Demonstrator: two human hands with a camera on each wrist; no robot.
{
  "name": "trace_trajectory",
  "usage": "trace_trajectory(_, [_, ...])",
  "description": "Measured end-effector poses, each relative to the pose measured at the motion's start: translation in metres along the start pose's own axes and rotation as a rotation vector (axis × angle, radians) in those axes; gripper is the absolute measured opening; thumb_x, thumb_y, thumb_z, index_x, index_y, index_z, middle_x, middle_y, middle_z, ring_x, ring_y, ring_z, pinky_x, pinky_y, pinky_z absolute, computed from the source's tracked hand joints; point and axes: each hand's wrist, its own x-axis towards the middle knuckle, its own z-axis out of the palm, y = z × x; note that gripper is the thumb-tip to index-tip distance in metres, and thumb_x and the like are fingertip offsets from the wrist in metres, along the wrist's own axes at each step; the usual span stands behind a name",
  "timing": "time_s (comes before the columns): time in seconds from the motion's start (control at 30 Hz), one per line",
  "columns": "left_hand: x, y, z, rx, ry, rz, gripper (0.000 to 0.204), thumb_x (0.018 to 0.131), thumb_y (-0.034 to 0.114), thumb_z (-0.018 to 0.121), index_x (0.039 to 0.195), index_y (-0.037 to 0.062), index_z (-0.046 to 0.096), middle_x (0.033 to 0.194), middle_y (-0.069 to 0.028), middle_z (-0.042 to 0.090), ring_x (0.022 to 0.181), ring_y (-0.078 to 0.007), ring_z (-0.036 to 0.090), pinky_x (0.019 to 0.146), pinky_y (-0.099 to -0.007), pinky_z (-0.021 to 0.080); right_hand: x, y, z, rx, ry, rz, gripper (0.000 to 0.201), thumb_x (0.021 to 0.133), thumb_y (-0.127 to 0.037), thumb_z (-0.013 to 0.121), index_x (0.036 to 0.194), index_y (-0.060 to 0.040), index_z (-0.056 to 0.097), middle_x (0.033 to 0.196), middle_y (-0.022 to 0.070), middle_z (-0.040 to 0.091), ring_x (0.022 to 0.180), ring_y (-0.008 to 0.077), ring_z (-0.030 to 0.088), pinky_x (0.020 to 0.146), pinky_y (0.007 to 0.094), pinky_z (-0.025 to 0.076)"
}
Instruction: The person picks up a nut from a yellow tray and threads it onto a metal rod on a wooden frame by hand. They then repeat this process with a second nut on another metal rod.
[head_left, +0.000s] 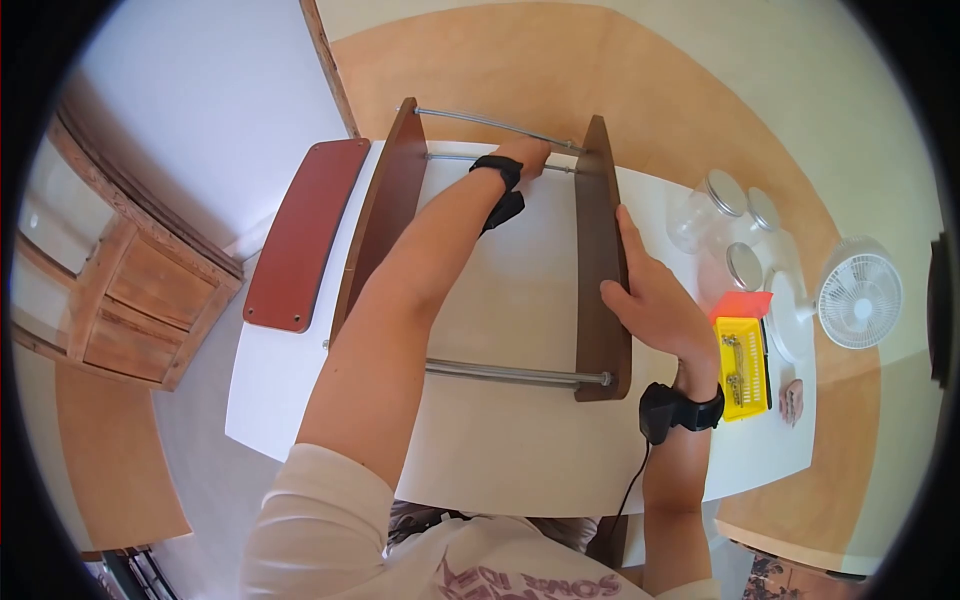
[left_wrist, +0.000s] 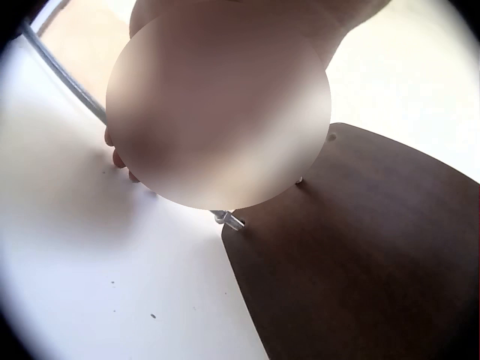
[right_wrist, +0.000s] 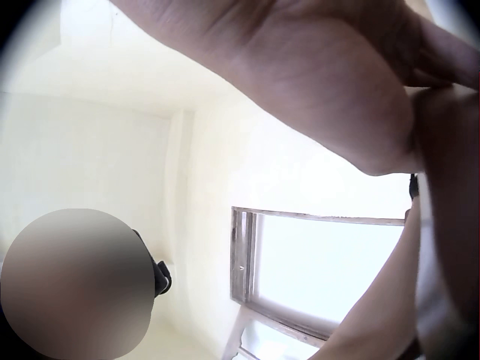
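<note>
Steadying: right hand (head_left: 655, 300) lies flat-fingered against the right side panel (head_left: 600, 290).
Fastening: left hand (head_left: 522, 152) pinches the far rod (head_left: 500, 160) by that panel — a judged assembly step.
Next: a firm turn there — panel kept upright.

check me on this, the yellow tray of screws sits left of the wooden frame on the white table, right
Not quite. The yellow tray of screws sits right of the wooden frame on the white table, beside the right hand. The head view shows it.
</note>
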Motion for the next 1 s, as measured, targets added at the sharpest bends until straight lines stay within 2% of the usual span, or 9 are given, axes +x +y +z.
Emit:
trace_trajectory(0.1, [0.006,-0.009,0.015,-0.078,0.103,0.012,0.018,0.084,0.008,0.06,0.094,0.0005,0.073,0.097,-0.0214,0.073,0.093,-0.0384,0.069,0.084,-0.0447,0.054,0.003,0.006,0.006,0.004,0.036,-0.055,0.084,0.089,-0.013,0.054,0.156,0.0088,0.01,0.109,0.0347,0.063,0.094,0.0465,0.063,0.085,0.0445,0.05])
trace_trajectory(0.2, [0.004,-0.008,0.016,-0.087,0.119,0.04,0.018,0.083,0.008,0.059,0.093,0.0006,0.073,0.095,-0.0213,0.073,0.089,-0.0384,0.069,0.083,-0.0443,0.054,0.003,0.007,0.006,0.027,0.033,-0.047,0.084,0.089,-0.013,0.054,0.156,0.0096,0.01,0.112,0.034,0.062,0.096,0.0464,0.063,0.085,0.0443,0.05])
trace_trajectory(0.43, [-0.011,0.022,-0.002,-0.006,0.045,-0.083,0.019,0.083,0.009,0.064,0.097,0.0008,0.074,0.098,-0.0216,0.073,0.096,-0.0388,0.07,0.084,-0.0447,0.056,0.003,0.01,0.009,-0.024,0.065,-0.072,0.083,0.089,-0.014,0.054,0.155,0.0103,0.01,0.113,0.0341,0.062,0.096,0.0468,0.063,0.086,0.0459,0.05])
trace_trajectory(0.53, [-0.025,0.036,-0.014,0.145,-0.085,-0.056,0.021,0.082,0.009,0.066,0.099,0.0007,0.074,0.1,-0.0222,0.073,0.1,-0.0387,0.07,0.085,-0.046,0.057,0.003,0.009,0.007,-0.029,0.035,-0.049,0.084,0.088,-0.014,0.054,0.155,0.0103,0.01,0.114,0.0346,0.061,0.098,0.0473,0.063,0.087,0.0469,0.05])
trace_trajectory(0.63, [-0.038,0.046,-0.02,0.16,-0.101,-0.101,0.021,0.084,0.01,0.062,0.098,0.0045,0.077,0.103,-0.0183,0.075,0.102,-0.0347,0.071,0.084,-0.0424,0.057,0.004,0.016,0.012,-0.019,0.078,-0.086,0.083,0.088,-0.014,0.053,0.155,0.0105,0.011,0.115,0.0347,0.061,0.099,0.0476,0.063,0.088,0.047,0.05])
trace_trajectory(0.7, [-0.043,0.044,-0.02,0.152,-0.024,-0.071,0.017,0.084,0.009,0.063,0.093,0.0062,0.077,0.099,-0.0173,0.075,0.1,-0.0333,0.072,0.081,-0.0423,0.058,0.005,0.02,0.012,-0.028,0.104,-0.158,0.083,0.088,-0.014,0.053,0.155,0.0107,0.011,0.115,0.0349,0.061,0.1,0.048,0.062,0.088,0.0471,0.049])
trace_trajectory(0.83, [-0.05,0.048,-0.032,0.249,0.142,-0.007,0.012,0.084,0.008,0.064,0.087,0.0082,0.076,0.094,-0.0153,0.075,0.097,-0.0308,0.073,0.077,-0.0421,0.058,0.004,0.02,0.012,-0.021,0.091,-0.121,0.082,0.088,-0.015,0.053,0.155,0.0109,0.012,0.115,0.0349,0.06,0.101,0.0482,0.062,0.089,0.0471,0.049])
trace_trajectory(0.93, [-0.051,0.045,-0.039,0.254,0.259,0.059,0.011,0.078,0.0,0.064,0.084,0.0045,0.072,0.088,-0.0189,0.071,0.088,-0.0368,0.071,0.075,-0.0469,0.057,0.005,0.023,0.013,-0.014,0.096,-0.135,0.083,0.088,-0.015,0.053,0.155,0.0111,0.011,0.115,0.035,0.06,0.101,0.0482,0.062,0.089,0.0466,0.049])
trace_trajectory(1.0, [-0.041,0.029,-0.023,0.391,0.676,0.178,0.011,0.08,-0.002,0.062,0.081,0.0047,0.071,0.085,-0.0186,0.071,0.087,-0.0381,0.07,0.074,-0.0458,0.056,0.005,0.023,0.013,-0.005,0.095,-0.137,0.084,0.088,-0.015,0.053,0.155,0.0114,0.01,0.116,0.0352,0.06,0.1,0.0481,0.062,0.089,0.0462,0.049])
